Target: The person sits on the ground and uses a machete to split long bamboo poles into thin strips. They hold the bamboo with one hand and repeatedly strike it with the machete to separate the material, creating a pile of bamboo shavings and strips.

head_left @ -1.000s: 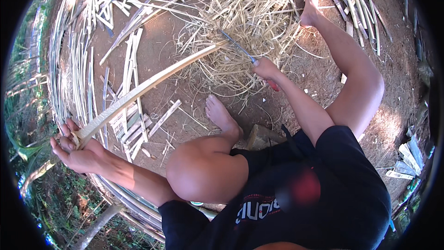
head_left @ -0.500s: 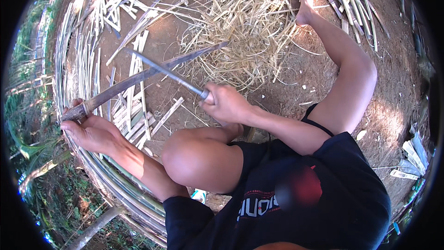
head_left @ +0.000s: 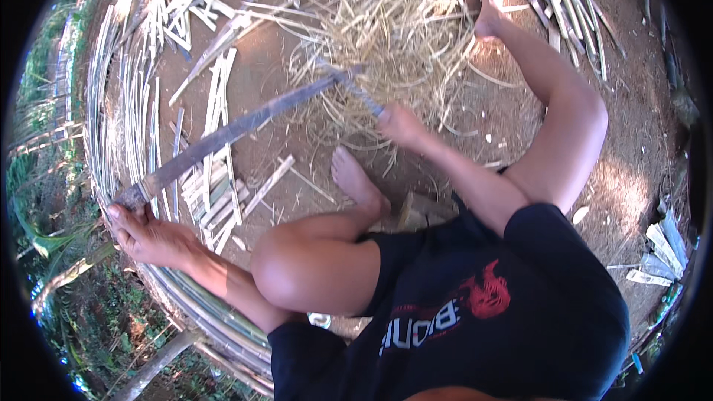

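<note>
My left hand (head_left: 154, 240) is closed round the dark handle of a machete (head_left: 238, 128), out at the left. Its long blade points up and to the right, and the tip lies over the pale shavings. In front of me my right hand (head_left: 405, 130) grips a thin grey sharpening rod (head_left: 362, 95), blurred by motion. The rod crosses the blade near the tip; whether the two touch I cannot tell.
A heap of bamboo shavings (head_left: 401, 37) covers the ground ahead. Split bamboo strips (head_left: 215, 104) lie to the left, with more strips (head_left: 564, 7) at the far right. A wooden block (head_left: 423, 212) is beside my bare foot (head_left: 356, 178).
My right hand has gone forward and to the right, bringing the rod from mid-blade to near the machete's tip. The left hand with the handle has shifted slightly nearer and right.
</note>
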The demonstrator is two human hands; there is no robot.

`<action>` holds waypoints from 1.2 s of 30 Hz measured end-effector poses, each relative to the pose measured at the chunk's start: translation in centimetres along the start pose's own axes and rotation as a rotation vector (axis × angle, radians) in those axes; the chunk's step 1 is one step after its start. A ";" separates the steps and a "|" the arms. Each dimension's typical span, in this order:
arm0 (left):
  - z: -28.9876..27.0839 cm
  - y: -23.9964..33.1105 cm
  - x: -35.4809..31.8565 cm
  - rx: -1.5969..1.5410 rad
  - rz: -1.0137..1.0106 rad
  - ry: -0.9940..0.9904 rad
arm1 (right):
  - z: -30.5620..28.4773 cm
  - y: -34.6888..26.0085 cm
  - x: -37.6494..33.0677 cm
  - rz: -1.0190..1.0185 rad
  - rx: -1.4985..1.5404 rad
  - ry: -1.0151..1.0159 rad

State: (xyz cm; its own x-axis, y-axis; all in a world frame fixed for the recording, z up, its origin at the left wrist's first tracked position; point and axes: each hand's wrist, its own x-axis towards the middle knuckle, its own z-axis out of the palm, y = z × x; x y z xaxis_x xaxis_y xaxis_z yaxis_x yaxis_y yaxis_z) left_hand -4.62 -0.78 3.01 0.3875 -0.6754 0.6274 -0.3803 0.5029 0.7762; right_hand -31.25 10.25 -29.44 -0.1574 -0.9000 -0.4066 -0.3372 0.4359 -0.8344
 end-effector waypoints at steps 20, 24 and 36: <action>-1.9 0.6 -0.9 0.351 0.057 0.091 | 3.5 1.3 0.4 0.155 0.060 0.009; -0.2 1.4 -2.5 0.315 0.034 0.145 | 2.3 5.7 2.4 0.207 -0.061 -0.027; -0.9 2.6 -1.7 0.513 0.057 0.134 | 7.2 3.7 0.3 0.288 0.094 0.086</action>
State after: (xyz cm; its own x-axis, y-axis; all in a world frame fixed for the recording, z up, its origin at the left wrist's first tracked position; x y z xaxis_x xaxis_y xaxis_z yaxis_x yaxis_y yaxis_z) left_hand -5.47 2.19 3.97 0.4451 -0.5630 0.6964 -0.7528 0.1860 0.6315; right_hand -25.89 11.68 -35.34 -0.3128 -0.7348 -0.6018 -0.1804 0.6680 -0.7219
